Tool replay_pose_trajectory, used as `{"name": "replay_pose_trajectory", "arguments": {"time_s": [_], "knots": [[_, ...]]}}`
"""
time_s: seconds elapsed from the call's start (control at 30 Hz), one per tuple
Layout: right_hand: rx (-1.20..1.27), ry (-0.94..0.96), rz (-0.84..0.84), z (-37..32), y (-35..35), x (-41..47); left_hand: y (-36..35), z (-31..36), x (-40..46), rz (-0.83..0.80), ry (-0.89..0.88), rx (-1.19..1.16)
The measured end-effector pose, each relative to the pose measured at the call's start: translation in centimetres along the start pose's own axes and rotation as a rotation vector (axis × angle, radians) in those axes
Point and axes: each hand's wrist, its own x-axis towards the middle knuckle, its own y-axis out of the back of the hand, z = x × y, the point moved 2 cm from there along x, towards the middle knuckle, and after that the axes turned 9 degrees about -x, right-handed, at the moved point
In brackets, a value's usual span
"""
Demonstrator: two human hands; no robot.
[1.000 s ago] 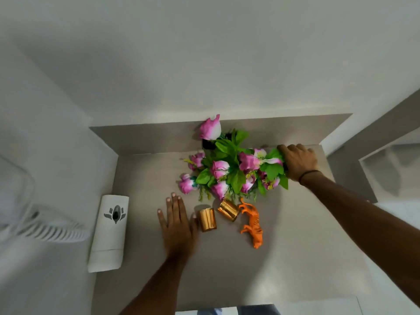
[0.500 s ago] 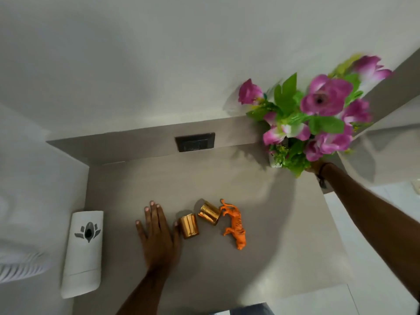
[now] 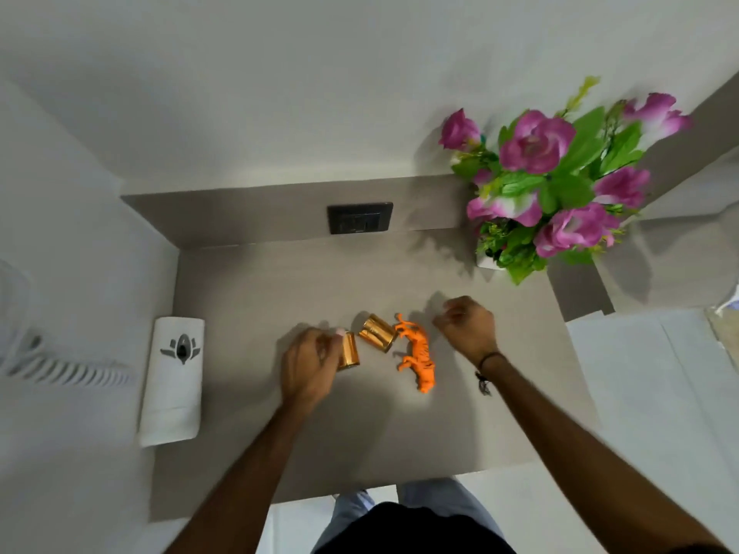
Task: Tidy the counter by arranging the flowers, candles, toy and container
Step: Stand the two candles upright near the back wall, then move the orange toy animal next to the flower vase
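My left hand is curled around the nearer gold candle, fingers wrapped on its left side with a fingertip showing over its top edge; the candle lies on the tabletop. A second gold candle lies tilted just beside it, to its right, close to the first though I cannot tell if they touch. The orange toy, a tiger, lies on its side right of that candle. My right hand hovers just right of the toy, fingers loosely bent and holding nothing, a dark band at the wrist. The flowers, pink with green leaves, stand upright in a white pot at the far right corner. The white container lies along the left edge. A dark socket sits in the back panel.
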Motion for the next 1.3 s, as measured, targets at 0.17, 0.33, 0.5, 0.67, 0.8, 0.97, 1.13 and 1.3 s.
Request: {"name": "replay_pose_trajectory", "arguments": {"time_s": [0.17,0.33,0.5,0.67,0.8,0.97,1.13,1.3], "knots": [[-0.461,0.414,-0.345,-8.1,-5.5,-0.8,-0.7,0.9,1.1,-0.203,0.229,0.068],[-0.602,0.416,-0.406,-10.5,-6.8,2.4,-0.2,1.6,4.4,-0.132,0.301,-0.051],[-0.211,0.272,-0.048,-11.5,-4.8,7.1,0.4,5.7,9.2,0.047,0.03,-0.159],[-0.15,0.31,-0.011,-11.9,-5.1,9.1,-1.4,7.1,13.0,0.063,-0.057,-0.109],[-0.157,0.295,-0.016,-9.6,-3.6,7.6,-2.5,4.0,11.6,-0.013,-0.042,0.145],[-0.23,0.066,-0.213,-1.8,-2.6,2.1,-3.6,-3.3,3.7,-0.017,-0.26,0.572],[-0.131,-0.068,-0.31,0.8,-4.2,0.1,-3.9,-5.2,2.1,0.007,-0.295,0.614],[0.114,-0.228,0.171,-1.5,-2.3,3.8,-3.8,-4.8,1.9,0.018,-0.303,0.598]]}}
